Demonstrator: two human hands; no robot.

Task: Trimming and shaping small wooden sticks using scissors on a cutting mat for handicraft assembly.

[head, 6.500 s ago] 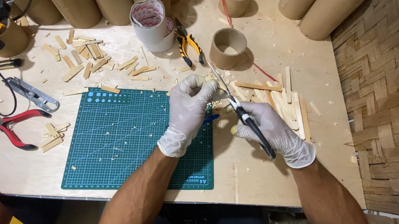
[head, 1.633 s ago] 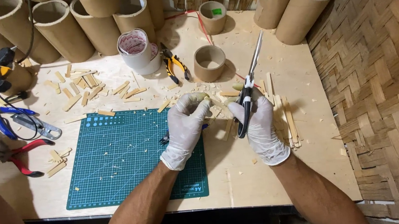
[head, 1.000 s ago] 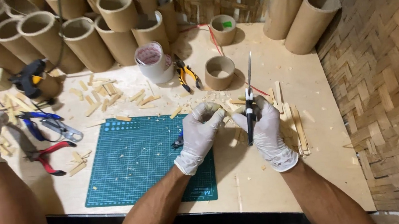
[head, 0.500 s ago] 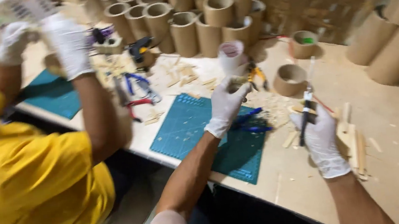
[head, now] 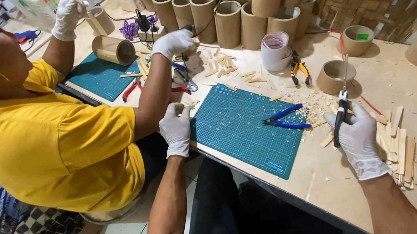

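From the head camera, the right hand [head: 360,139] is closed around the black handles of a pair of scissors [head: 342,107], blades pointing up and away over the table [head: 331,181]. The left hand [head: 176,128] rests curled on the near left corner of the green cutting mat [head: 235,124], holding nothing that I can see. Blue-handled pliers [head: 284,119] lie on the mat's right side, and cut bamboo strips [head: 397,145] are stacked just right of the right hand. A co-worker in a yellow shirt [head: 60,144] works to the left. It looks like a pause between cuts; another strip would have to be picked up before the scissors cut again.
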